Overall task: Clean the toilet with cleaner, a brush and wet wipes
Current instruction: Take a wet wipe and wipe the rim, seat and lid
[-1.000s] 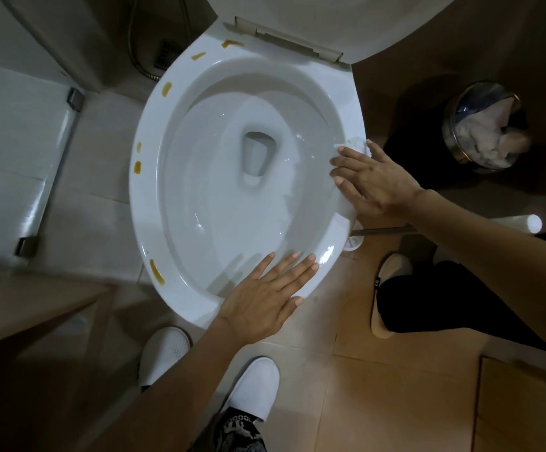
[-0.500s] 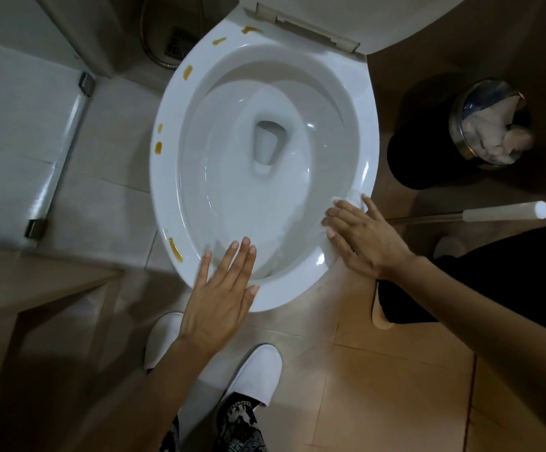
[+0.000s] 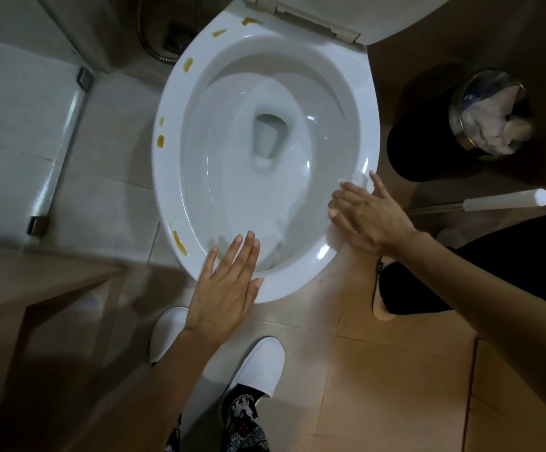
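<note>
At far left: pale wall panel [image 3: 14,132] with a metal-framed edge, and below it a wooden ledge [image 3: 37,282].

Next, floor level: drain grate [image 3: 175,39] with a metal hose curving past it, behind the bowl.

Centre: white toilet [image 3: 368,102], seat raised, bowl wet. Yellow-brown stains [image 3: 160,141] dot the left side of the rim, from near the hinge down to the front-left curve.

Front of rim: left hand [image 3: 226,288], fingers straight and together, palm flat on the porcelain, grasping nothing.

Below it: two white slippers [image 3: 255,367] on tan floor tiles, patterned trouser hems above them.

Right side of rim: right hand [image 3: 368,220], fingers extended, pressing a white wet wipe [image 3: 359,180] flat against the rim; only a corner of the wipe shows past the fingertips. Fingers not curled round it.

Right of the bowl: toilet brush [image 3: 506,199], white handle lying level, well apart from either hand; its head is hidden behind the right forearm.

Far right: metal bin [image 3: 460,102] holding crumpled white paper, beside a black round object [image 3: 418,151]. Lower right, a dark trouser leg and a tan slipper [image 3: 379,301].
</note>
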### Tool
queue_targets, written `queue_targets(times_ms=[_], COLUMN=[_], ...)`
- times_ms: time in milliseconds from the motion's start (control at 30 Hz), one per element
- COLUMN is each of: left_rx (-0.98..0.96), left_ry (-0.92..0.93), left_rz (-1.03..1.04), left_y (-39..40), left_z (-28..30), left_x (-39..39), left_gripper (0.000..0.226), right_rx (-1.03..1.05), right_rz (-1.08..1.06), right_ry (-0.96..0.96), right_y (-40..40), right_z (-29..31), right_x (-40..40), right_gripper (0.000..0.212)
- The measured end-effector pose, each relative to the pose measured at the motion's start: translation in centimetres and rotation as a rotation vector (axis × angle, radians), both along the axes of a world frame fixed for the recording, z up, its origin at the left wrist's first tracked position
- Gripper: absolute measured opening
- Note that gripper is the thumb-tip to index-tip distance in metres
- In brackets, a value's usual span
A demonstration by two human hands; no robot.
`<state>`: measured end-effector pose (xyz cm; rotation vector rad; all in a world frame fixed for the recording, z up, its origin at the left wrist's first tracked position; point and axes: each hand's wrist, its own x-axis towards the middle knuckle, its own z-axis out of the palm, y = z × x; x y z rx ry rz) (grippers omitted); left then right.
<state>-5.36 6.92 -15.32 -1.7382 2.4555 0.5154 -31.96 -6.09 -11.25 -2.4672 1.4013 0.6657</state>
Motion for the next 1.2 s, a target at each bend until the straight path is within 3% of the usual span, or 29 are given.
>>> queue_targets(times_ms=[167, 400, 667, 1033, 1200], left_rx=[0.016, 0.051, 0.072, 0.071, 0.067], left_ry=[-0.002, 0.017, 0.026, 0.029, 0.038], left_rz=[0.011, 0.012, 0.048, 0.026, 0.0], left_y=[0.0, 0.1, 0.5, 0.8, 1.1], left_z=[0.2, 0.2, 0.2, 0.3, 0.2], left_x=[0.0, 0.2, 0.3, 1.0, 1.5], left_gripper=[0.058, 0.06, 0.063, 0.065, 0.066], right_rx=[0.118, 0.088, 0.235, 0.142, 0.218], right_rz=[0.029, -0.016, -0.031, -0.076, -0.088], right_ry=[-0.101, -0.039, -0.174, -0.127, -0.208], right_y=[3.3, 1.0, 5.9, 6.2, 9.2], right_z=[0.6, 1.3, 1.1, 0.9, 1.0], right_x=[1.4, 0.0, 2.8, 2.8, 5.7], right_gripper=[0.053, 0.051, 0.066, 0.07, 0.068])
